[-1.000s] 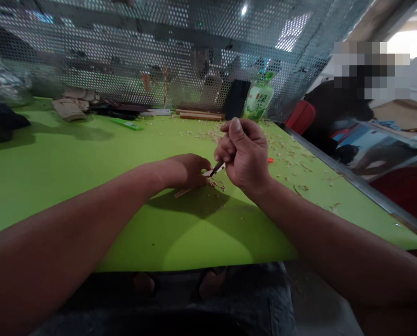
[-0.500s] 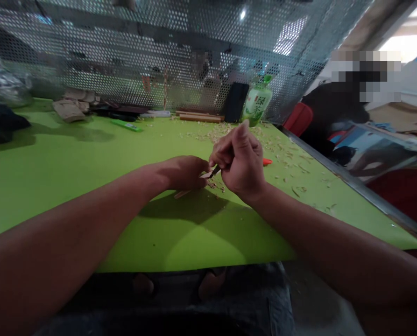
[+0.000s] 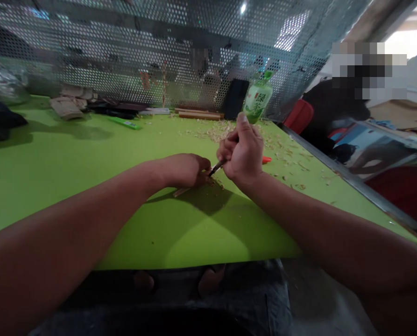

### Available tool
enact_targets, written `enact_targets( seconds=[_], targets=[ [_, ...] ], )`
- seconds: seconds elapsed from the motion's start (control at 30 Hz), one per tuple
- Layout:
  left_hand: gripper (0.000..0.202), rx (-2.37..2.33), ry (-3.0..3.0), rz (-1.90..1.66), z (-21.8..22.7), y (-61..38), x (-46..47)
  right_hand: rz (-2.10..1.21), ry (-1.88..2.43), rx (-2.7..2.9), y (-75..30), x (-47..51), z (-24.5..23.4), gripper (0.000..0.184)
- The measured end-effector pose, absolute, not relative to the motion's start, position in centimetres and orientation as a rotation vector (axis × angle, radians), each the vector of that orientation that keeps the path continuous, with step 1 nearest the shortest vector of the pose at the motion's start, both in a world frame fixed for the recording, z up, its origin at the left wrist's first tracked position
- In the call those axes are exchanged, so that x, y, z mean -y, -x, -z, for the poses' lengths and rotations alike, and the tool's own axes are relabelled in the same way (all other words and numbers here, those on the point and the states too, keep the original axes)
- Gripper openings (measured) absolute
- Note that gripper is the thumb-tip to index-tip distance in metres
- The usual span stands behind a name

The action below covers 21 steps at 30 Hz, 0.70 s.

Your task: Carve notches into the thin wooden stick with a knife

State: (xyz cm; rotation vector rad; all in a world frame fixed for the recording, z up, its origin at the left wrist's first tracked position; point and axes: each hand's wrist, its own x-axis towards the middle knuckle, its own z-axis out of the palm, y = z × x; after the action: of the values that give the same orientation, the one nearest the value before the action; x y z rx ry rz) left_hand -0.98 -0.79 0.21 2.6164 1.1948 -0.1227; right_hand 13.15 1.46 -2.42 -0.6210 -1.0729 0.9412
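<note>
My left hand is closed on a thin wooden strip, pressing it down on the green tabletop. The strip's near end sticks out below the palm; most of it is hidden. My right hand is wrapped round a slim carving knife, thumb up, with the handle mostly covered by the fingers. The knife's dark tip points down and left, right beside my left fingertips. Small wood chips lie under the tip. An orange object shows partly behind my right wrist.
Wood shavings are scattered across the back and right. Behind them stand a green tea bottle and a dark upright slab. Wooden sticks, a green cutter and gloves lie along the perforated screen. A person sits at right.
My right hand has drawn slightly back from my left, and more of the knife shows between them. My left hand stays on the strip, nearly unmoved.
</note>
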Motion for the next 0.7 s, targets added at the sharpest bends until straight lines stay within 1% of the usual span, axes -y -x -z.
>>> enact_targets(
  seconds=[0.23, 0.43, 0.6, 0.7],
  targets=[
    [0.035, -1.213, -2.693, 0.274, 0.1, -0.1, 0.0, -0.936, 0.580, 1.184, -12.2, 0.3, 2.4, 0.046],
    [0.036, -1.218, -2.691, 0.245, 0.5, 0.1, -0.2, -0.901, 0.600, 1.253, -12.3, 0.4, 3.0, 0.037],
    [0.038, -1.212, -2.671, 0.186, 0.3, 0.5, 0.1, -0.909, 0.625, 1.186, -12.1, -0.1, 2.6, 0.042],
    [0.038, -1.159, -2.690, 0.207, 0.5, 0.4, -0.2, -0.892, 0.585, 1.247, -12.0, 0.1, 2.7, 0.045]
  ],
)
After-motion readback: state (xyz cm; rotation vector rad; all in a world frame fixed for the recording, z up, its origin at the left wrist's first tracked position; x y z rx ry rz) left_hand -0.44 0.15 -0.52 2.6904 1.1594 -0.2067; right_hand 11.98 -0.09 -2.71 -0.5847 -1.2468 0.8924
